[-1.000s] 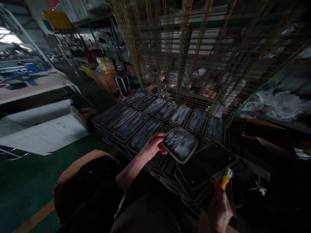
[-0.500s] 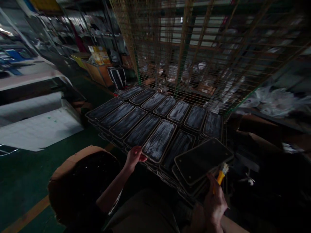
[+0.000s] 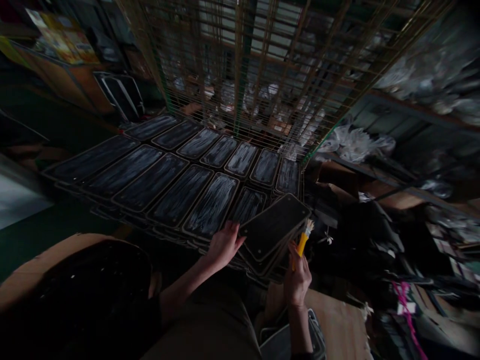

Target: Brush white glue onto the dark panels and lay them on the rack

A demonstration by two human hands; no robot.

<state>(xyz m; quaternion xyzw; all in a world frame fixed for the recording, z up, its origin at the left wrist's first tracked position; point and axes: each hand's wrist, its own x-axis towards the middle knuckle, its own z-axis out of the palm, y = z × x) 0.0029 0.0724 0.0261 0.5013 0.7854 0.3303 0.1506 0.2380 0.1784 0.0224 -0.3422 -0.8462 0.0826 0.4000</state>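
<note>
Several dark rectangular panels (image 3: 180,192) smeared with white streaks lie in rows on a low wire rack. A stack of plain dark panels (image 3: 273,227) sits at the rack's near right corner. My left hand (image 3: 224,245) rests with its fingers spread at the left edge of that stack's top panel, beside a streaked panel (image 3: 212,205). To the right, my right hand (image 3: 297,277) is closed round a yellow-handled brush (image 3: 303,240), bristles pointing up next to the stack.
A tall wire-mesh rack (image 3: 262,65) rises behind the panels. A round cardboard-rimmed bin (image 3: 48,255) stands at my left knee. Cardboard (image 3: 337,320) lies under my right arm. Clutter and plastic bags (image 3: 352,142) fill the right side.
My left hand set the streaked panel down in the near row, then moved right to the plain stack. The view swung right and down. The right hand kept hold of the brush.
</note>
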